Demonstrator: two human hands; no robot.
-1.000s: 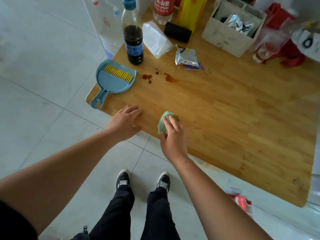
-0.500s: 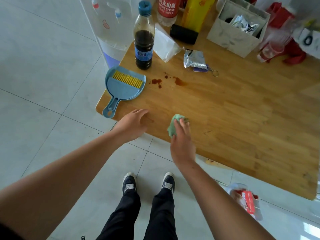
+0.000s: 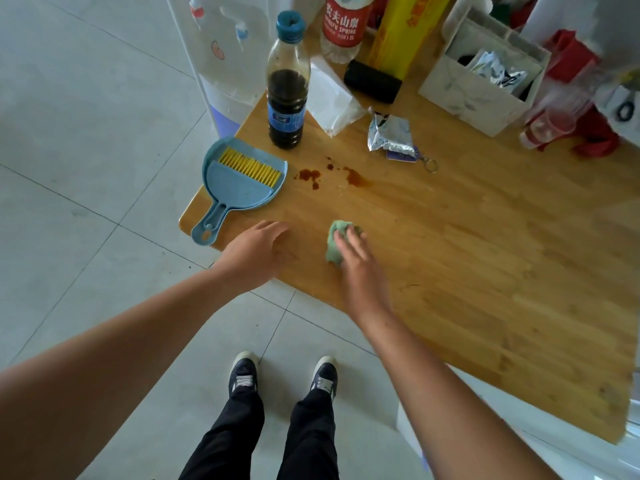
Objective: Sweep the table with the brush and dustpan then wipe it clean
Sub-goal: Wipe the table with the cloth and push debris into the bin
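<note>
A blue dustpan (image 3: 239, 187) with a yellow-bristled brush (image 3: 251, 166) lying in it sits at the near left corner of the wooden table (image 3: 467, 244). Dark brown spill stains (image 3: 332, 176) mark the wood just right of the dustpan. My right hand (image 3: 356, 261) presses a crumpled green cloth (image 3: 337, 242) flat against the table near its front edge, fingers straight over it. My left hand (image 3: 254, 251) rests flat on the table edge, a little left of the cloth, holding nothing.
A dark soy-sauce bottle (image 3: 287, 88) stands behind the dustpan. Further back are a water bottle (image 3: 343, 26), a yellow box (image 3: 403, 29), a black roll (image 3: 372, 81), a white packet (image 3: 332, 98), a foil wrapper (image 3: 389, 135) with keys, and a white box (image 3: 481, 84). A water dispenser (image 3: 221, 57) stands left.
My right hand has slid the green cloth a little farther onto the table, toward the stains. My left hand stays on the table edge. The camera has shifted.
</note>
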